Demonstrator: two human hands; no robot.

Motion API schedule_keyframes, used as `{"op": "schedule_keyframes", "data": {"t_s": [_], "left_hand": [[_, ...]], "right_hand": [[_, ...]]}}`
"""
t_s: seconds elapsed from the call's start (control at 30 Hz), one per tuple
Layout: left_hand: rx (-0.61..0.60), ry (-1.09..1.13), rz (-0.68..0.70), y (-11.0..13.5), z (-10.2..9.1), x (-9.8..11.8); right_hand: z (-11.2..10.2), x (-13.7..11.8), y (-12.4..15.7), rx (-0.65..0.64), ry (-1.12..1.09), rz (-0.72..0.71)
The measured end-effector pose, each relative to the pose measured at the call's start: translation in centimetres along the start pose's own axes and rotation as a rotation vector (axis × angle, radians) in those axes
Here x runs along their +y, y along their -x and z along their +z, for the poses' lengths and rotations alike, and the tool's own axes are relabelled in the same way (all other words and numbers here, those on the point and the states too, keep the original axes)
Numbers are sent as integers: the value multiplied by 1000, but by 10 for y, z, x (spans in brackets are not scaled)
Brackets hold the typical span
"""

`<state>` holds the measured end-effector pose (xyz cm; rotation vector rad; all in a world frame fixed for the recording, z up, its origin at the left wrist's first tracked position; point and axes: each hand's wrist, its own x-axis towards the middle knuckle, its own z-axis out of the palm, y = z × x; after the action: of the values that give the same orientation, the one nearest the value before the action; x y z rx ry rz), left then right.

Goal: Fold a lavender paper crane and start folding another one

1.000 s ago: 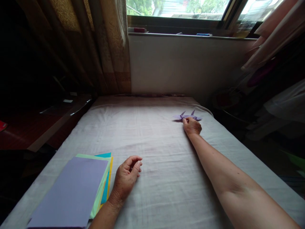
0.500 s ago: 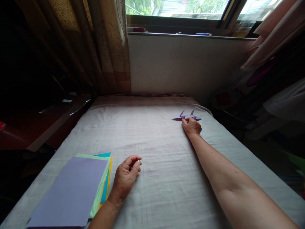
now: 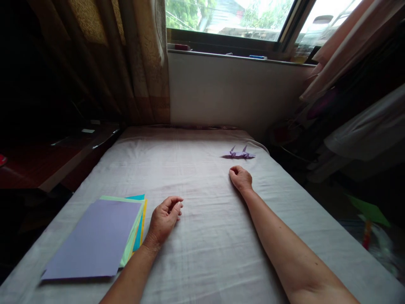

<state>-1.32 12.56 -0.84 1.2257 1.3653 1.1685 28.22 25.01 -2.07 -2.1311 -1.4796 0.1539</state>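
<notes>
Two small purple folded-paper figures with upright points stand side by side toward the far right of the white-covered bed. A short way in front of them is my right hand, its fingers curled in and nothing visible in them; it does not touch the figures. My left hand rests half-curled on the sheet, with a gap between thumb and fingers and nothing held. Left of it lies a stack of coloured paper, a purple sheet on top, with green, blue and yellow edges showing beneath.
The white sheet covers the surface up to the wall. A brown curtain hangs at the left, beside a dark red table. Small items, including a blue one, lie on the window ledge. Clothes hang at the right.
My right hand has let go of the folded-paper figures and drawn back toward me. The figures stay on the sheet. My left hand keeps its pose; the view has shifted slightly.
</notes>
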Motion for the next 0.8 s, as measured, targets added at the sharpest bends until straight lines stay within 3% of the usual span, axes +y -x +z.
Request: {"op": "schedule_keyframes", "data": {"t_s": [0.5,0.63,0.8], "left_hand": [[6,-162,158,-4,4,-11],[34,-323,282,1,6,-10],[56,-558,487,25,4,0]], "right_hand": [[-5,-17,109,-77,49,-282],[-6,-22,129,-63,70,-351],[-10,-21,131,-39,79,-380]]}}
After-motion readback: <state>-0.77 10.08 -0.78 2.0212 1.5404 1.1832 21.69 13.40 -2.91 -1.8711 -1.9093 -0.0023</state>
